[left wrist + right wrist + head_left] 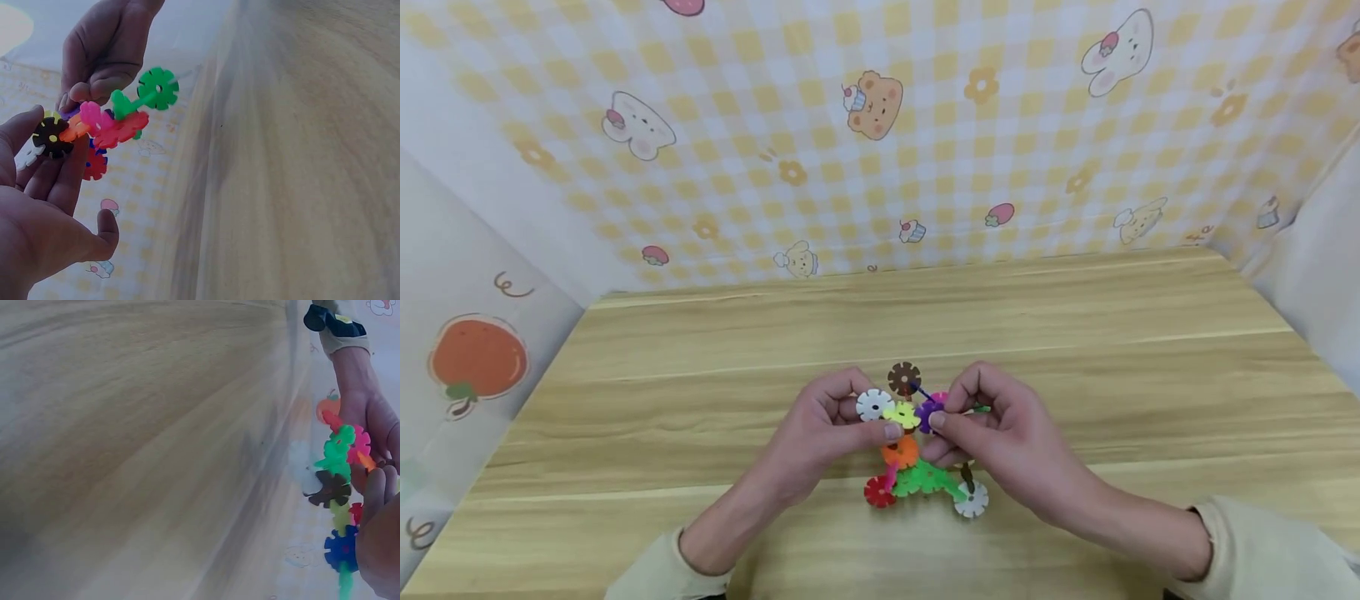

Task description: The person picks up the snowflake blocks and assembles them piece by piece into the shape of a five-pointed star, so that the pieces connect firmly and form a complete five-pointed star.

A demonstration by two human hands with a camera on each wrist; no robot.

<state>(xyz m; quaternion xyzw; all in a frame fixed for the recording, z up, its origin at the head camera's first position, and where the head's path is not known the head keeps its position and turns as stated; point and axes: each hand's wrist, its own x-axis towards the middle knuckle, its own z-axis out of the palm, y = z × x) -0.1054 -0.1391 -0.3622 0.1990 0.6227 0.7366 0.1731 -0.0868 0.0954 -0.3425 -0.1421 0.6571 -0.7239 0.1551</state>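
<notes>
Both hands hold up a joined figure of colourful notched interlocking discs above the table. In the head view, my left hand (pixel 829 429) pinches it near the yellow disc (pixel 901 414) and the white disc (pixel 874 405). My right hand (pixel 1011 433) has the purple disc (pixel 928 414) between thumb and index finger, close beside the yellow one. An orange disc (pixel 900 452) and green discs (pixel 925 477) hang below, with a red disc (pixel 880 492) at the lower left. The left wrist view shows a black disc (pixel 52 137) by the left fingers. Fingers partly cover the joints.
A wood-grain table (pixel 700 350) lies beneath the hands. Behind it rises a yellow checked backdrop (pixel 820 125) with cartoon prints, and pale side panels (pixel 467 250) flank it. In the right wrist view a blue disc (pixel 341 549) hangs near the right hand.
</notes>
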